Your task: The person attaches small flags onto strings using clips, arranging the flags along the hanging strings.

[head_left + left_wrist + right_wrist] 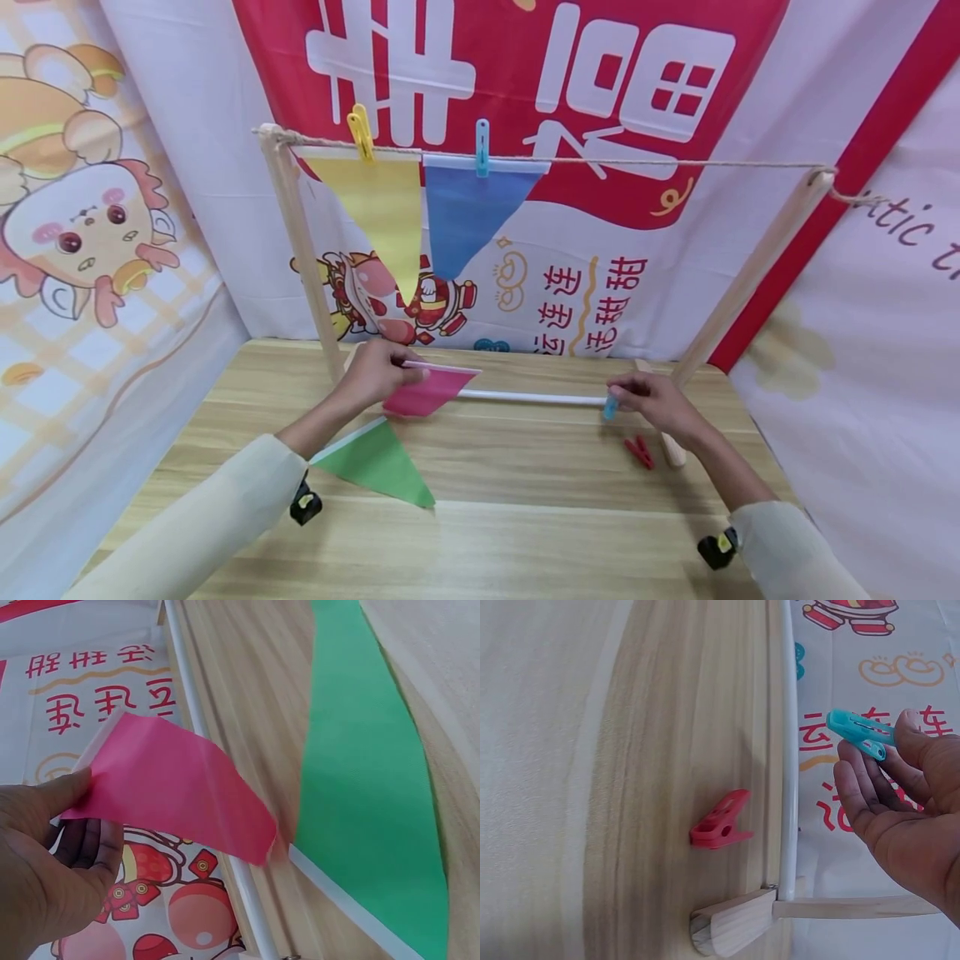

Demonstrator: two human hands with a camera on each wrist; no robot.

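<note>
My left hand (378,372) pinches a pink pennant (176,784) by its white top edge, above the table. Below it a green triangular pennant (378,467) lies on the wood. In my right hand (660,402) a light blue clothespin (861,731) is held between thumb and fingers, over the white rod. On the twine (645,162) hang a yellow pennant (382,200), held by a yellow clothespin (361,132), and a blue pennant (480,208), held by a blue clothespin (482,147). A red clothespin (720,821) lies on the table near my right hand.
Two wooden posts, left (303,250) and right (753,267), carry the twine. A white rod (532,398) runs low between them. The right post's wooden foot (735,922) sticks out across the table (525,542). A printed cloth backdrop (255,283) hangs behind.
</note>
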